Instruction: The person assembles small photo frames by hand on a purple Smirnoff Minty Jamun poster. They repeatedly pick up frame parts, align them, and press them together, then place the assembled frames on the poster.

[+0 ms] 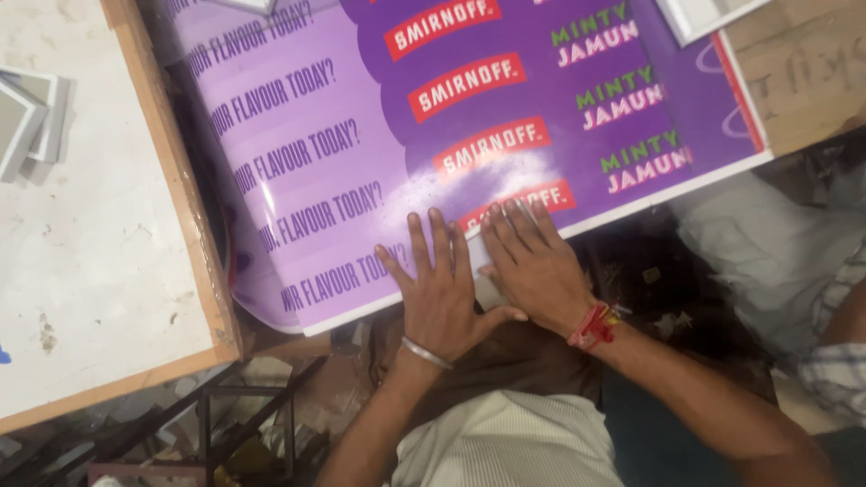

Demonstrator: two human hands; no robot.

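Both hands are lying flat, fingers spread and gripping nothing, side by side on the near edge of a large purple printed sheet (379,135): the left hand (439,289) is pressing its palm down with a metal bangle (426,353) on the wrist, and the right hand (532,261) (a red thread (594,326) is tied at its wrist) is touching it thumb to thumb. The sheet is lying across a white board (667,197), beside a pale wooden-edged table (90,252).
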